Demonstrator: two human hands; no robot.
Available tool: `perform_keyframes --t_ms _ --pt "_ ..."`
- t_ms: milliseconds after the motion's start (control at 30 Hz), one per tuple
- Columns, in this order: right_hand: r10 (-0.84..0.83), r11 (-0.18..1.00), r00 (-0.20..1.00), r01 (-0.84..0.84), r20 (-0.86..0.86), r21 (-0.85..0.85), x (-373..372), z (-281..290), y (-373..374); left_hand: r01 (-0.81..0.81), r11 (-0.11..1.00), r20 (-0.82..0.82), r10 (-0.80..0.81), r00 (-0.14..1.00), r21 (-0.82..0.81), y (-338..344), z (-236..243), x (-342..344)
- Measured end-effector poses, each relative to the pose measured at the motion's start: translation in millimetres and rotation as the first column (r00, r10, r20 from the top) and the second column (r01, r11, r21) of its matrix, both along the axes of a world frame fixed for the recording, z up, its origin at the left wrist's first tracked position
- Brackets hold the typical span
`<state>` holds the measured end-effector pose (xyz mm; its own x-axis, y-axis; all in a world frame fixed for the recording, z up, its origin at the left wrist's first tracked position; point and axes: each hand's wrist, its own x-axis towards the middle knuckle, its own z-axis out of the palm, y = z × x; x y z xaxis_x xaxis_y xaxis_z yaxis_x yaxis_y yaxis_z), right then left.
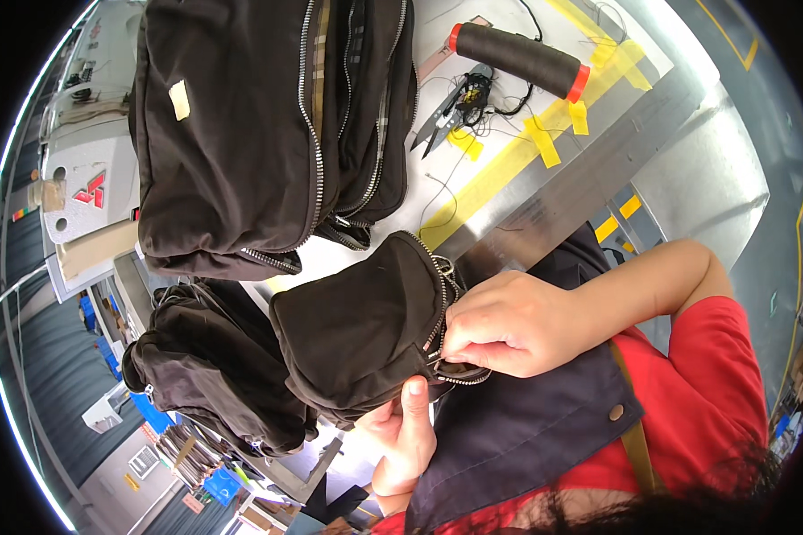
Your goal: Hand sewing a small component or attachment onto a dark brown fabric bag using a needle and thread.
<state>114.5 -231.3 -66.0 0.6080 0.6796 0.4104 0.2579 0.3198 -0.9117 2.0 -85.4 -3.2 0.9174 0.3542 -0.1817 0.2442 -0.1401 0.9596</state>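
Observation:
A small dark brown fabric pouch (357, 330) with a curved metal zipper (441, 299) is held between my hands, partly over the table's edge. My right hand (513, 321) is closed in a pinch at the zipper, near the pouch's open corner; the fingers hide most of the slider. From below, my left hand (406, 437) grips the lower edge of the pouch, its thumb up along the side and the other fingers partly hidden beneath. Just beyond lies a large brown bag (223, 134) with several open zippers and a bit of yellow tape.
Another dark bag (219, 366) sits left of the pouch. On the white tabletop lie thread snips (442, 116) tangled with black thread, a large spool of dark thread (517, 61) with red ends, and strips of yellow tape (542, 141). A white sewing machine (85, 187) stands at left.

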Motion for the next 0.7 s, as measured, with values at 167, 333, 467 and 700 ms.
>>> perform_keyframes --t_ms 167,333,467,700 --pt "0.044 0.999 0.999 -0.044 -0.021 -0.001 3 -6 -6 -0.056 0.993 0.057 0.062 0.996 -0.105 -1 -8 -2" --pt "0.081 0.991 0.995 -0.086 -0.050 -0.100 6 5 -9 -0.051 0.997 0.009 0.052 0.999 -0.056 0 -4 -3" --pt "0.068 0.993 0.997 -0.072 -0.040 -0.098 8 8 -11 -0.052 0.996 0.013 0.053 0.999 -0.068 0 -6 -1" --pt "0.048 0.995 0.999 -0.049 -0.013 -0.084 8 5 -11 -0.030 0.997 0.044 0.033 0.998 -0.068 -4 -6 3"
